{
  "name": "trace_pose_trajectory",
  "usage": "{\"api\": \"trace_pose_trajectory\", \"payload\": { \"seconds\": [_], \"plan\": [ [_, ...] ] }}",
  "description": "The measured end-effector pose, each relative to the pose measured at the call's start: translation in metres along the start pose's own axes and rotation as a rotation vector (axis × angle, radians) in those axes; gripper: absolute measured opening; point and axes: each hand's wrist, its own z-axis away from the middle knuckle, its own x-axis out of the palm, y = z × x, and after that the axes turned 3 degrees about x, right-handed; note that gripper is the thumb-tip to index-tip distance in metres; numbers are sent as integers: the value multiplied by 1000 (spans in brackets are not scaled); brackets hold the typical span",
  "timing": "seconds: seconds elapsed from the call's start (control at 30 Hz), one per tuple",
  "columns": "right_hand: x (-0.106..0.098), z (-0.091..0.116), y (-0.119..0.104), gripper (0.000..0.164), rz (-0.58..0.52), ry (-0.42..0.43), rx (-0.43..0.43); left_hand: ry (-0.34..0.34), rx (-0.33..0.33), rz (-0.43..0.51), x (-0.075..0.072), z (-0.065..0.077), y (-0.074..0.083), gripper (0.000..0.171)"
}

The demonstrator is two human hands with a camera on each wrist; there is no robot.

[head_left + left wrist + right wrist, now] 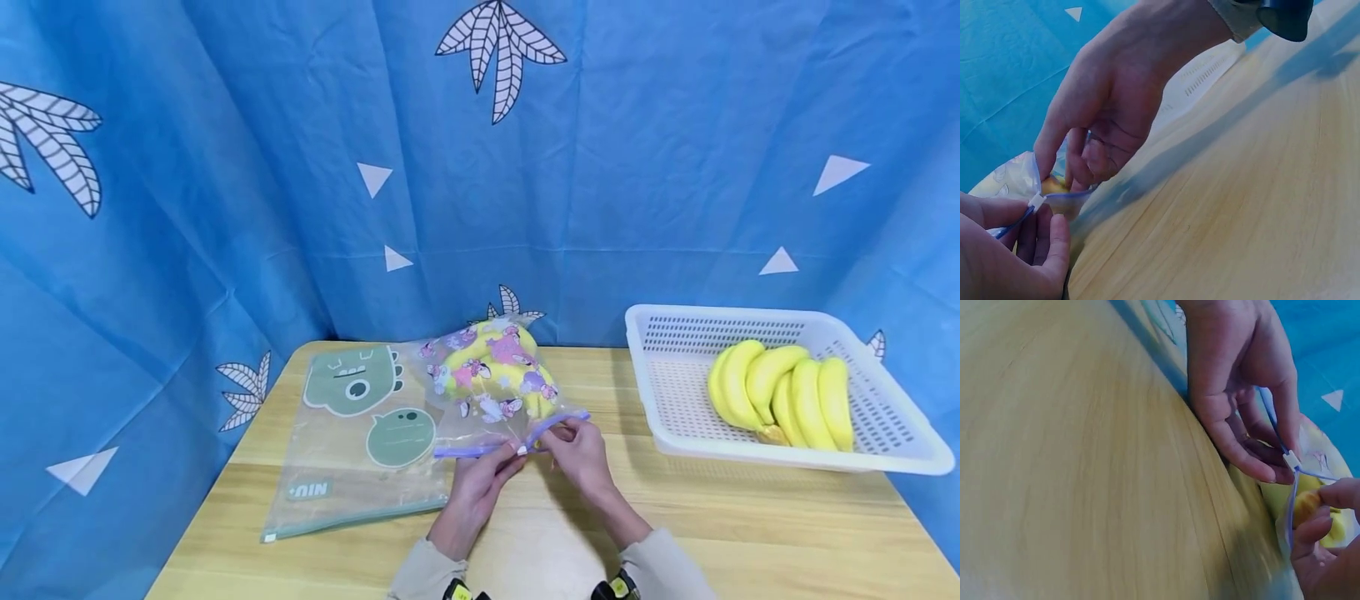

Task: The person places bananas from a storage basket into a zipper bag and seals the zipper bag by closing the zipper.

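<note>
A clear slider bag (467, 429) with pink and purple cartoon prints lies on the table, a bunch of yellow bananas (540, 406) inside it. My left hand (476, 486) pinches the white slider (1036, 201) on the bag's purple zip. Part of the zip stands open right of the slider. At that gap my right hand (581, 460) has its thumb and finger around the bunch's brownish stem (1305, 507), close against the bag's rim. In the right wrist view the right hand is partly cut off by the frame edge.
A second clear bag (330, 454) with green dinosaur prints lies flat at the left, partly beneath the first. At the right, a white plastic basket (675, 383) holds more bananas (780, 396). A blue curtain (600, 208) hangs behind the wooden table (720, 525).
</note>
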Motion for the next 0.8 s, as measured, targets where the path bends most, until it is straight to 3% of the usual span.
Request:
{"api": "trace_pose_trajectory", "payload": {
  "seconds": [0.23, 0.47, 0.63, 0.8],
  "plan": [
    [-5, 2, 1, 17, -216, -14, 36, -13, -13, 10, -1, -1, 0, 15],
    [1, -3, 4, 31, -383, 13, 59, -31, -40, 12, -3, -2, 1, 13],
    [-3, -3, 4, 35, -355, -35, 62, -6, -36, 16, -3, -3, 2, 12],
    [-7, 4, 1, 24, -289, 5, 85, -1, -45, 24, -4, 3, 4, 11]
  ]
}}
